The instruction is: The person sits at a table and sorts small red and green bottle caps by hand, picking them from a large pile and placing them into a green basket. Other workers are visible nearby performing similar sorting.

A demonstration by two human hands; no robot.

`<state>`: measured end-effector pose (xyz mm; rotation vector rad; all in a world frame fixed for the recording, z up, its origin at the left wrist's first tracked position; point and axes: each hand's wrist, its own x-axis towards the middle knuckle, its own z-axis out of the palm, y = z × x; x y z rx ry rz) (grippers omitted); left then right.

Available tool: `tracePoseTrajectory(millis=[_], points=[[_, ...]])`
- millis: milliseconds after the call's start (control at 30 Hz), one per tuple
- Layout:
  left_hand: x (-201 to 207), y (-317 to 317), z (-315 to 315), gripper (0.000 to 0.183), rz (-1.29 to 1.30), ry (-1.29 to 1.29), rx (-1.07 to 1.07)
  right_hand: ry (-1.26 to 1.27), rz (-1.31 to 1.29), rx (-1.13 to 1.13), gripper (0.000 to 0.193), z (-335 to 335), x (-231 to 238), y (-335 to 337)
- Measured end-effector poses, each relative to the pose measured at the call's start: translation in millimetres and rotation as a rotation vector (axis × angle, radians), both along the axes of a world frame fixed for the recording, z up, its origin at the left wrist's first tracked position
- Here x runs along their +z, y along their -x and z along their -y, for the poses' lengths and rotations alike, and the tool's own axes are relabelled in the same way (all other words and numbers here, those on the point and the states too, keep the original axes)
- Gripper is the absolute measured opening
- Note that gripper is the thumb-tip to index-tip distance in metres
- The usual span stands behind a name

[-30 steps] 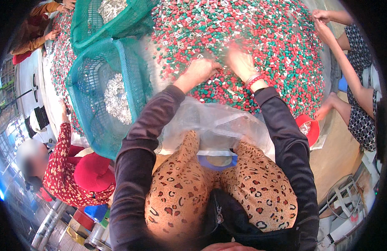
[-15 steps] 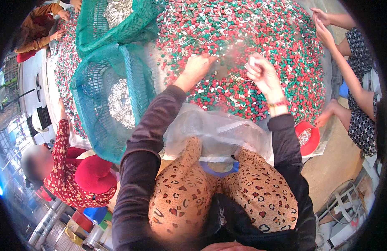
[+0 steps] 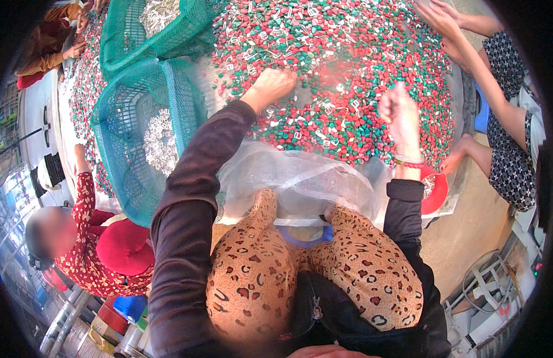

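A broad heap of small red and green chip-like pieces (image 3: 354, 122) spreads in front of me, with pale metal buckle-like pieces (image 3: 312, 12) scattered through it. My left hand (image 3: 270, 86) is over the near left part of the heap, its fingers curled together; anything inside them is hidden. Farther right, my right hand (image 3: 402, 116) is raised above the heap with fingers bent in and a little blurred. What it holds, if anything, does not show. Left of my left arm, a green mesh-lined basket (image 3: 118, 128) contains a pile of pale metal pieces (image 3: 160, 142).
Another green mesh-lined basket (image 3: 118, 45) stands beyond, holding pale pieces. A red bowl (image 3: 435, 200) sits near my right sleeve. Translucent sheeting (image 3: 294, 173) covers the heap's near edge by my knees. Co-workers' hands (image 3: 441, 21) reach in from the right; others work at left.
My right hand has moved right and slightly nearer, away from my left hand. My left hand stays low over the heap, still curled. The whole view has shifted slightly.
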<state>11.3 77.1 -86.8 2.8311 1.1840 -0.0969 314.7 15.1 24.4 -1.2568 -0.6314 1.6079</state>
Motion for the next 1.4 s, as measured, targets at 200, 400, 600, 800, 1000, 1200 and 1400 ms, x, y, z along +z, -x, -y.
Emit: tracePoseTrajectory(millis=[200,400,600,800,1000,1200,1400], points=[[29.5,25.2,1.5,0.017,1.118,0.751,0.763,-0.15,0.709,0.507,0.02,-8.9,-54.7,24.7],[64.5,79.3,22.2,0.032,1.879,1.448,0.669,-0.328,1.247,0.81,0.017,-10.6,-68.1,53.8],[74.8,66.9,6.8,0.029,0.924,0.727,0.63,-0.286,0.985,0.615,0.019,-18.9,-52.3,77.5],[25.6,36.9,-10.1,0.023,-0.048,0.27,0.079,-0.613,1.266,0.908,0.019,-11.5,-75.8,89.2],[7.3,57.8,-6.6,0.027,0.045,0.041,-0.047,-0.519,1.321,0.894,0.009,3.6,-82.6,71.0],[2.7,45.4,7.0,0.018,0.033,-0.017,0.029,-0.619,1.422,0.8,0.017,-1.9,-50.9,81.2],[16.5,40.0,3.3,0.025,0.228,0.268,0.401,-0.663,1.186,1.344,0.042,43.2,-45.1,124.8]])
